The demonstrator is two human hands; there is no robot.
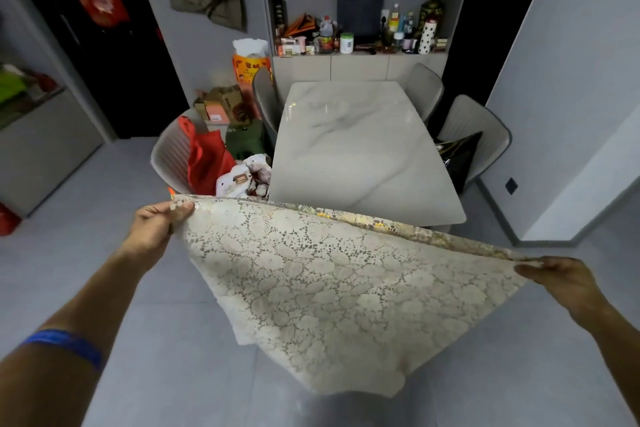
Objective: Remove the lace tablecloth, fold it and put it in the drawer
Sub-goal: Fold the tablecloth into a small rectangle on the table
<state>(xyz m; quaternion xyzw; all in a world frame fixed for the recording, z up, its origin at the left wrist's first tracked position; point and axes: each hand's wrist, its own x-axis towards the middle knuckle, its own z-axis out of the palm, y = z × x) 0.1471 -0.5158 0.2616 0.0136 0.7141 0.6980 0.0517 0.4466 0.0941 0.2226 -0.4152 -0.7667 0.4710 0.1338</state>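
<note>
The cream lace tablecloth (332,291) hangs in the air in front of me, off the table, stretched along its top edge with the rest drooping toward the floor. A gold-patterned layer shows along that top edge, so the cloth looks doubled over. My left hand (157,225) pinches the top left corner. At the far right, my right hand (557,276) pinches the other top corner. The white marble table (360,149) stands bare behind the cloth. No drawer can be picked out from here.
Grey chairs surround the table: one at the left (169,156) holds a red bag and other bags, two stand at the right (478,135). Boxes and bags are piled on the floor at the left (225,107). A wall cabinet with bottles (360,35) stands behind.
</note>
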